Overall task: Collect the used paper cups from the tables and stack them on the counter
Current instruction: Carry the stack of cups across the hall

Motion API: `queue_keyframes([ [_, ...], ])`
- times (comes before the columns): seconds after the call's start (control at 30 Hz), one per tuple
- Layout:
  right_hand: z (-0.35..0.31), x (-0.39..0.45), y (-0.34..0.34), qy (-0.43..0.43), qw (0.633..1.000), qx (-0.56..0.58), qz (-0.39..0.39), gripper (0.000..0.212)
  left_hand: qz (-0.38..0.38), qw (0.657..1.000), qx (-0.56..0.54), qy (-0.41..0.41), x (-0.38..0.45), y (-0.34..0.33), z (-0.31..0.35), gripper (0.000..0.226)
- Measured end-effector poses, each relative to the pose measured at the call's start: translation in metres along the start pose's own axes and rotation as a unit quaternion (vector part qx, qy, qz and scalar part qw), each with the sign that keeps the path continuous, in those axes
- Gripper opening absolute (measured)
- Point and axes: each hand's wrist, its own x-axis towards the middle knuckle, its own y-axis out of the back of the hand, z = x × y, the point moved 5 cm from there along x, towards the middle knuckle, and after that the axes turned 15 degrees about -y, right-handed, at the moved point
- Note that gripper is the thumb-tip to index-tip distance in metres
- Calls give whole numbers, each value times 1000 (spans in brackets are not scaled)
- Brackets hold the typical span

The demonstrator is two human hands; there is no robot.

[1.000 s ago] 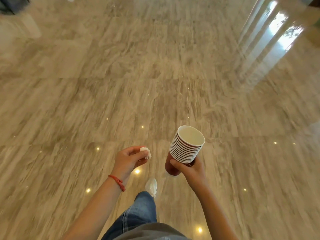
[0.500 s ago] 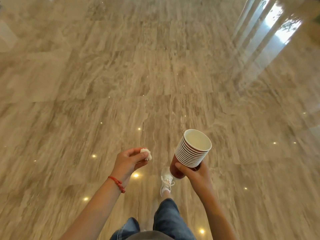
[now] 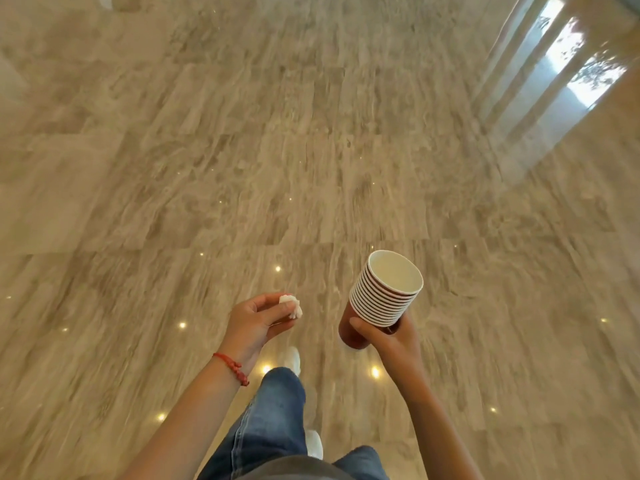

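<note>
A stack of several nested paper cups (image 3: 384,296), red outside and white inside, tilts up and to the right in front of me. My right hand (image 3: 388,336) grips the stack near its bottom, fingers curled round the lowest cup. To its left, my left hand (image 3: 254,323) pinches a small crumpled white tissue (image 3: 291,305) between thumb and fingertips. A red cord bracelet sits on that wrist. No table or counter is in view.
Polished beige marble floor (image 3: 311,161) fills the view, dotted with reflections of ceiling lights. A bright window reflection (image 3: 554,67) lies at the upper right. My legs in blue jeans (image 3: 273,410) and white shoes are below the hands.
The floor has slid toward me as I walk; my legs have swapped position. Both hands keep the same hold on the cups and the tissue.
</note>
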Motion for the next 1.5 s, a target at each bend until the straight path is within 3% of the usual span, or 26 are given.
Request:
queue_keyframes([
  [0.2,-49,138,-17,5,1000,-8,-8,43,5,1000,-3,3,148,-30,21,9],
  [0.47,-137,328,-42,-30,999,-17,-4,44,-4,1000,1,-18,354,-79,106,10],
  [1.0,-280,690,-39,-35,999,-1,2,51,3,1000,15,-12,704,-208,188,9],
  [1.5,-433,1000,-62,-30,999,-6,13,43,-12,1000,9,-14,1025,-306,282,9],
])
